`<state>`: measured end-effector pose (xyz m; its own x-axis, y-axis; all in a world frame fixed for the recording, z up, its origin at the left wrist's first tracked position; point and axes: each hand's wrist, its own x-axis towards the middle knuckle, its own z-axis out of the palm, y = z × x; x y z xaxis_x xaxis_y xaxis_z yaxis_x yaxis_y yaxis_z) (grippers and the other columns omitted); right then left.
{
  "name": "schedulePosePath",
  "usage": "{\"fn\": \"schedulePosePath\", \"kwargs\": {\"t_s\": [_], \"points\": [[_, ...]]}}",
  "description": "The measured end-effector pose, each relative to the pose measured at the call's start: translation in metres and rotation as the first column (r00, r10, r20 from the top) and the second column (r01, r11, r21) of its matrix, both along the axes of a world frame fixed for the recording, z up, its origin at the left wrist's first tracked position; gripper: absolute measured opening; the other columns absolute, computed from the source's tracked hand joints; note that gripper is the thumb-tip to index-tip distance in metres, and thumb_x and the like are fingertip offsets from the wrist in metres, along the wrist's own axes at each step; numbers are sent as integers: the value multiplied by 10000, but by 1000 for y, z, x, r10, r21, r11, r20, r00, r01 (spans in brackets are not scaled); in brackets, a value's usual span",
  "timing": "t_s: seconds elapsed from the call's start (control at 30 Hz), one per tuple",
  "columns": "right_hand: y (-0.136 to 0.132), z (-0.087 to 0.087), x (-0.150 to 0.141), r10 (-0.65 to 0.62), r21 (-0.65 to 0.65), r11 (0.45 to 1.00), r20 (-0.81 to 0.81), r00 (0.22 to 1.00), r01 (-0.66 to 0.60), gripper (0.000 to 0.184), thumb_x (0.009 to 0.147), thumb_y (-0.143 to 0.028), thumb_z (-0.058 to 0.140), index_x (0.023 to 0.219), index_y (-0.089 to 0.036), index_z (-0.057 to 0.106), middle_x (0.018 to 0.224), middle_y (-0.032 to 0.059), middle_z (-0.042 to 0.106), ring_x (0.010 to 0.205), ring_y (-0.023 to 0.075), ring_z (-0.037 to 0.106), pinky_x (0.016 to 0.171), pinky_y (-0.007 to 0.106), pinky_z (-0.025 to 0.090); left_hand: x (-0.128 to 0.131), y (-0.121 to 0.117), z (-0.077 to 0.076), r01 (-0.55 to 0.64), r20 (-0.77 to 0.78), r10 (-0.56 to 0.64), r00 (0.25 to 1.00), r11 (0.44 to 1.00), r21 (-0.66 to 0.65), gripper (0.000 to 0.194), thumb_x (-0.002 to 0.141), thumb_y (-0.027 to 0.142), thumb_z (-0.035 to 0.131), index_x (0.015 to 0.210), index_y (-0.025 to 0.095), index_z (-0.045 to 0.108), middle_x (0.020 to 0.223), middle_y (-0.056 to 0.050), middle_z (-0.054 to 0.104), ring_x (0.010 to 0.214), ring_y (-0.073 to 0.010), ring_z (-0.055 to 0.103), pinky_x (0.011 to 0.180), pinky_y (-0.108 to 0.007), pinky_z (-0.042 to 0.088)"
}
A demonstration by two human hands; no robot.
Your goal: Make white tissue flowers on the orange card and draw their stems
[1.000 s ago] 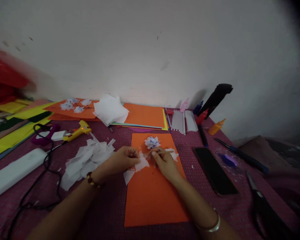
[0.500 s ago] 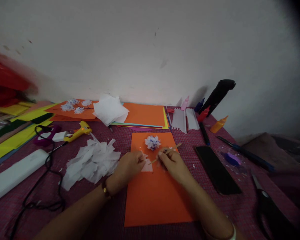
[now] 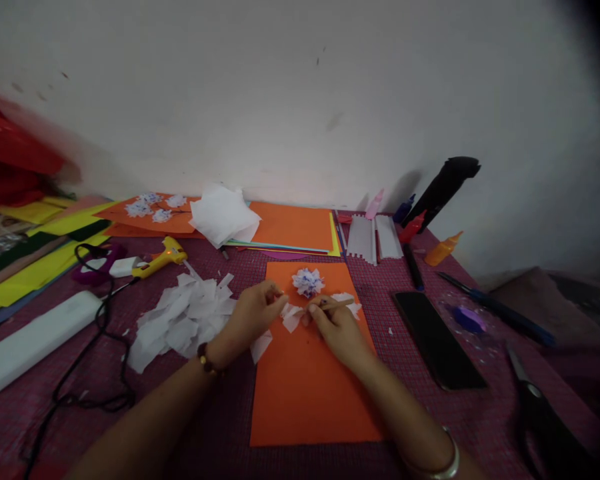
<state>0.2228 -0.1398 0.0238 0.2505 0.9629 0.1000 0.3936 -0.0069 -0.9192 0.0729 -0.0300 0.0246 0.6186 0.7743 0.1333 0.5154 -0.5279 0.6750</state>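
My right hand (image 3: 337, 333) is closed around a thin wooden stick (image 3: 340, 304) over an orange sheet (image 3: 313, 393). A small white paper piece (image 3: 292, 319) lies at its fingertips, between my two hands. My left hand (image 3: 255, 312) is at the sheet's left edge, thumb and forefinger slightly apart, with nothing visible between them. Partly under that hand is another white paper piece (image 3: 261, 347). More white paper (image 3: 350, 303) shows behind my right hand. Above both hands sits a fringed white-and-blue paper flower (image 3: 308, 283).
Left of the sheet are a heap of white paper pieces (image 3: 185, 317), a yellow glue gun (image 3: 163, 259), and a black cord (image 3: 105, 327). To the right lie a phone (image 3: 437, 340), scissors (image 3: 535, 400), and an orange bottle (image 3: 443, 249). An orange sheet with paper flowers (image 3: 150, 208) is behind.
My left hand has drawn back left and its fingers have loosened. The stick has turned flatter in my right hand. A white paper piece now shows under my left hand.
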Motion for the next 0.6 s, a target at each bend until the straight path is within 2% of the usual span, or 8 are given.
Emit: {"fn": "schedulePosePath", "kwargs": {"t_s": [0.07,0.13,0.27,0.37,0.6], "points": [[0,-2,0,-6,-4,1000,-33,999,6,301,882,-289,415,651,-182,575,731,19,569,612,138,527,550,240,382,-8,9,4,11,10,-11,1000,1000,14,114,767,244,479,684,171,506,614,33,522,561,-111,476,525,-209,315],[1,-5,1,-13,-1,1000,-65,998,13,302,888,-321,417,661,-187,563,714,13,565,572,133,505,522,238,377,-16,18,6,83,-64,-82,995,997,9,69,739,188,468,696,167,517,631,25,546,570,-115,488,531,-210,329],[2,-12,2,-22,-10,1000,-118,993,21,296,887,-385,429,711,-194,570,700,5,585,507,126,470,488,242,372,-25,27,5,197,-191,-190,963,980,22,190,698,82,415,773,157,574,745,-17,627,666,-135,552,611,-224,379],[3,-16,1,-24,-10,1000,-158,987,23,276,882,-404,438,742,-199,559,726,9,615,483,124,471,472,244,375,-26,28,5,214,-220,-199,955,976,50,245,705,58,389,798,160,591,774,-30,648,703,-143,574,648,-228,390],[7,-17,-1,-16,-31,999,-210,978,10,242,877,-397,449,771,-206,554,735,-1,632,423,106,460,419,240,346,-25,23,15,204,-270,-176,947,976,79,211,737,80,385,759,154,581,746,-49,646,677,-151,565,622,-237,358]]}}
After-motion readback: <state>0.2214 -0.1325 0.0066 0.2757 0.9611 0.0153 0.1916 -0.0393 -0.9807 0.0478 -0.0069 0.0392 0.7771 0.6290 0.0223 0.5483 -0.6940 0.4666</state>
